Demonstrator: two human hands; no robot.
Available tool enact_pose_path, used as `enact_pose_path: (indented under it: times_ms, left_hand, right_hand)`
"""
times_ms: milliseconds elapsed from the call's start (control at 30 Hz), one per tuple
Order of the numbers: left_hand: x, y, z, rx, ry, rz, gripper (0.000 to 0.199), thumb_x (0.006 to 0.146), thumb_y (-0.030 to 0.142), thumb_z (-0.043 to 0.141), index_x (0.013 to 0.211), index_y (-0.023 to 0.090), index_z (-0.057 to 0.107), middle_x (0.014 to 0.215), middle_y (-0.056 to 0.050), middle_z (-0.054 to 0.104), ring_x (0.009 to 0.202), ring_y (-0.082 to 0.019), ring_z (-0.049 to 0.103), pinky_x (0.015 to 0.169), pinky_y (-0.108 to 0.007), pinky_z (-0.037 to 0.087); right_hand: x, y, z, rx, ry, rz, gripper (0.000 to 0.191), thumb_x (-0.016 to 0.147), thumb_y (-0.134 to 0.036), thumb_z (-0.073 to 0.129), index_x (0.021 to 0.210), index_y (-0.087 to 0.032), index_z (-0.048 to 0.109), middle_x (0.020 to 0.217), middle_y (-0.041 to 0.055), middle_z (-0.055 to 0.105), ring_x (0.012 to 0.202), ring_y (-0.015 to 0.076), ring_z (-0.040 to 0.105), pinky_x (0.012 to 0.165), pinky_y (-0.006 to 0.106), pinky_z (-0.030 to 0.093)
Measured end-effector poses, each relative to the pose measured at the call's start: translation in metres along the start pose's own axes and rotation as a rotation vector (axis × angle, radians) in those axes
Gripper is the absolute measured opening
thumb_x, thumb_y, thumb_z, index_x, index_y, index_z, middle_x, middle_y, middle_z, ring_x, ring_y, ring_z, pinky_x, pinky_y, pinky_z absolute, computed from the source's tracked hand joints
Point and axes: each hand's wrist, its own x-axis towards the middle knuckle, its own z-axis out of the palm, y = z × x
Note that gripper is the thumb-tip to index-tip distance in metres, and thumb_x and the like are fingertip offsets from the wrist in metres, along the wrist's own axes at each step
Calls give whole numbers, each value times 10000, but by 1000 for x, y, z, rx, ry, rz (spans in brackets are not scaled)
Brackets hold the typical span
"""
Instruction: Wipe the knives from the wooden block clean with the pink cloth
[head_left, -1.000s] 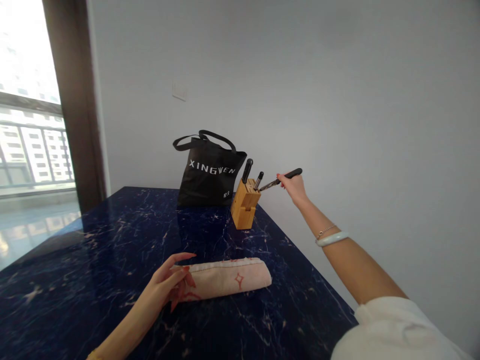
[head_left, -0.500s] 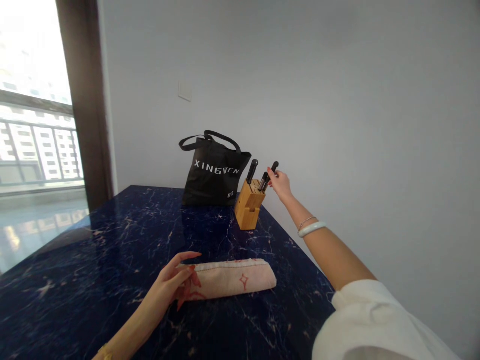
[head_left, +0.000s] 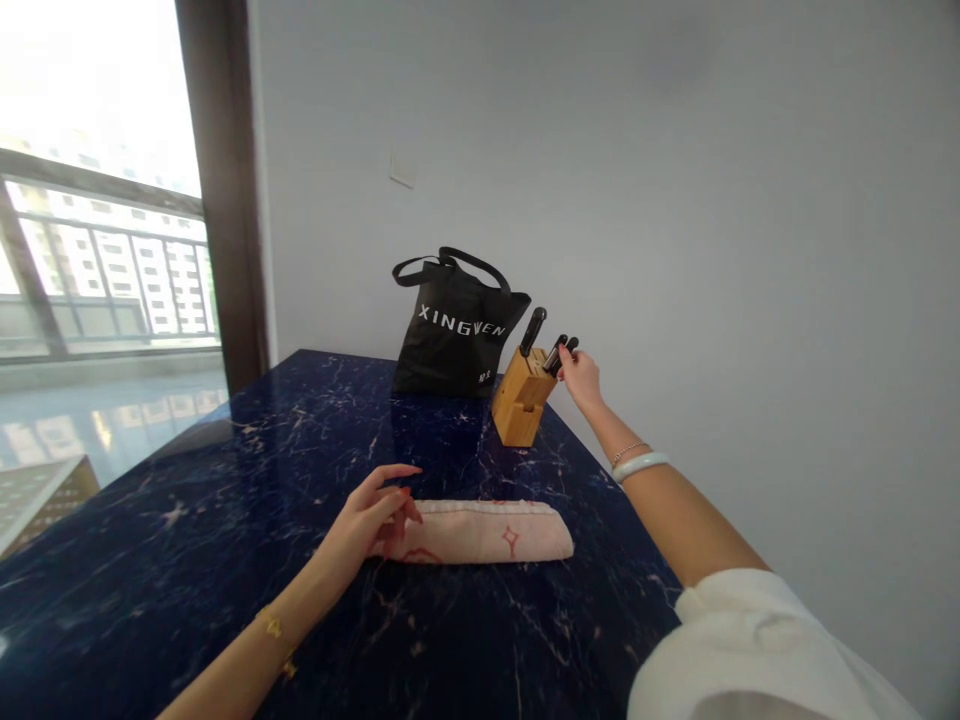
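A wooden knife block (head_left: 520, 405) stands on the dark blue marbled table, with several black-handled tools in its slots. My right hand (head_left: 580, 378) reaches to its top right and pinches the black handle of a knife (head_left: 573, 344), whose blade is hidden. To the left of that handle is another tool with a silver-and-black handle (head_left: 553, 356), and further left a tall black knife handle (head_left: 534, 332). My left hand (head_left: 379, 510) hovers at or rests on the left end of a folded pink cloth (head_left: 487, 532), its fingers loosely spread.
A black tote bag (head_left: 454, 335) with white lettering stands behind the block, near the wall. The table (head_left: 247, 520) has its right edge under my right forearm. A glass door or window with a railing (head_left: 112, 265) lies to the left.
The knife handle in my right hand has gone down lower into the block. My view has shifted, so everything sits further right and higher. My left hand stays by the cloth.
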Motion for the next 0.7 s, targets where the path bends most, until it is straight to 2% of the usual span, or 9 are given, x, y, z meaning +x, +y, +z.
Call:
enact_pose_path:
  times_ms: [67,133,200,267,333,433,500,600,700]
  left_hand:
    - [3,2,-7,3,75,53,399,701,329,527,1045,136,471,596,10,573,409,-70,437,363,-164,329]
    - [6,4,-16,45,149,100,360,692,305,514,1007,131,494,615,8,573,447,-80,461,405,-180,355]
    - [10,5,-26,158,196,133,331,684,288,497,977,134,509,645,9,572,487,-92,486,457,-202,383]
    - [13,4,-35,339,229,165,309,671,273,482,948,145,524,670,13,572,527,-108,513,515,-230,405]
    - [15,2,-43,556,251,191,281,662,262,466,909,155,547,661,17,570,565,-128,533,576,-256,416]
    - [17,-3,-49,859,236,197,248,656,260,464,850,162,583,646,6,570,617,-153,541,627,-279,410]
    - [17,-3,-51,1013,210,202,228,653,263,476,817,167,602,665,-7,570,648,-165,536,649,-288,402]
    - [17,0,-52,1151,203,233,207,665,268,479,800,180,609,695,-12,563,682,-170,527,690,-300,385]
    - [16,2,-53,1206,209,244,220,689,306,479,825,194,609,707,-9,559,686,-168,521,720,-310,368]
  right_hand:
    - [-3,3,-1,25,-21,-3,562,764,-628,295,751,-136,566,548,50,598,531,148,557,555,242,385]
    - [-9,7,-3,71,-21,7,584,758,-633,302,868,-123,565,569,41,597,517,138,548,547,242,392]
    - [-21,12,-6,113,-7,29,606,760,-627,302,1002,-118,524,604,34,596,513,128,540,533,238,395]
    - [-40,19,-7,123,-45,37,595,766,-612,310,1060,-127,491,640,30,592,521,119,533,515,229,392]
    - [-66,29,-9,88,-193,37,548,761,-594,346,1024,-143,510,661,29,587,522,113,524,488,217,380]
    - [-108,46,-15,8,-543,69,481,726,-584,425,882,-150,563,672,35,587,506,106,512,449,205,353]
    - [-132,55,-21,-40,-714,108,481,706,-596,449,808,-145,580,664,38,588,504,104,508,443,201,345]
    - [-156,60,-35,-70,-868,174,526,685,-629,450,777,-133,598,655,40,583,512,103,500,447,200,349]
    - [-169,58,-48,-40,-979,219,560,667,-645,457,782,-118,609,656,41,579,525,103,488,459,202,360]
